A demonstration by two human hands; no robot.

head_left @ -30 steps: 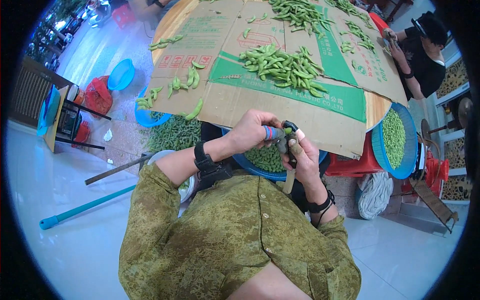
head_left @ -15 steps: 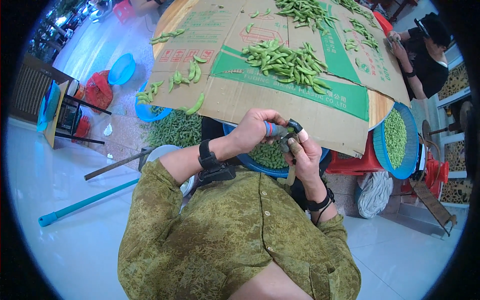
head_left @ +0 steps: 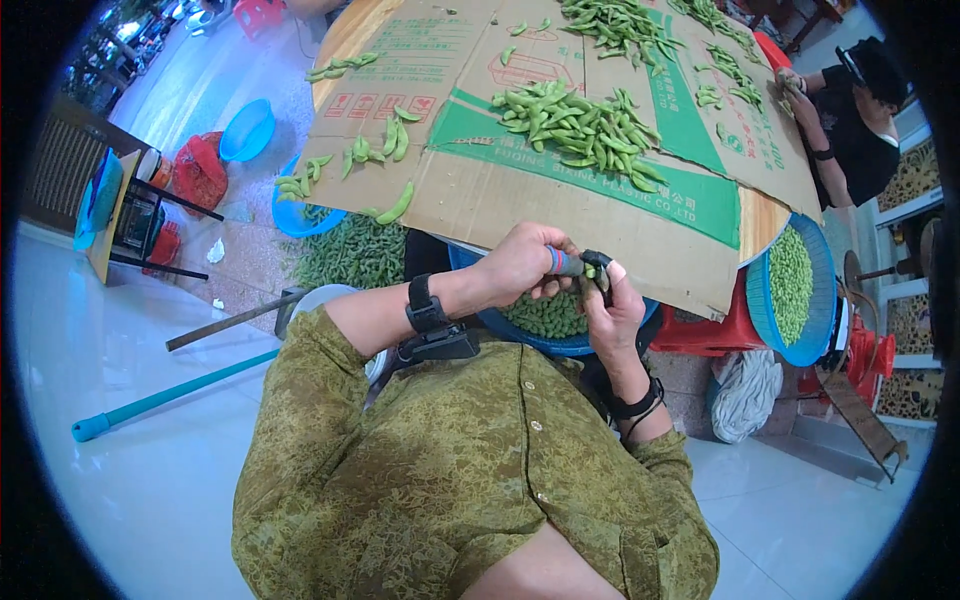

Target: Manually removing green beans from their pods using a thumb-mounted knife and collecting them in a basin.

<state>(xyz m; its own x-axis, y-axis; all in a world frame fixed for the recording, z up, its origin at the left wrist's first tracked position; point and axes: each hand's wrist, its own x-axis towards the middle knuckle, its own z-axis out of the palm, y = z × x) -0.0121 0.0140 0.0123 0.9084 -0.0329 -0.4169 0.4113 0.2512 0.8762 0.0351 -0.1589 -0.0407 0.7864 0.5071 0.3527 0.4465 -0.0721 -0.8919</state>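
My left hand [head_left: 525,266] and my right hand [head_left: 614,318] meet just in front of the table edge, fingertips almost touching. Between them they pinch a green soybean pod [head_left: 591,273], mostly covered by fingers. A grey-blue and red wrap covers a left finger, and black wrap covers a finger of the right hand. Beneath the hands, a blue basin [head_left: 575,348] holds green shelled beans [head_left: 545,315]. Ahead, a heap of soybean pods [head_left: 575,125] lies on flattened cardboard [head_left: 470,195]. A few loose pods [head_left: 398,205] rest near its left edge.
Across the table at right, another person [head_left: 850,130] handles something small. A blue basket [head_left: 761,305] of beans stands beside a red stool [head_left: 690,328]. Green pods or shells [head_left: 355,252] cover the floor at left, near a teal pole [head_left: 170,395] and a red bag [head_left: 198,175].
My left hand has shifted slightly right and down, its fingers closer to the right hand. Right-hand fingers have curled more upright around the pod. The view has shifted slightly.
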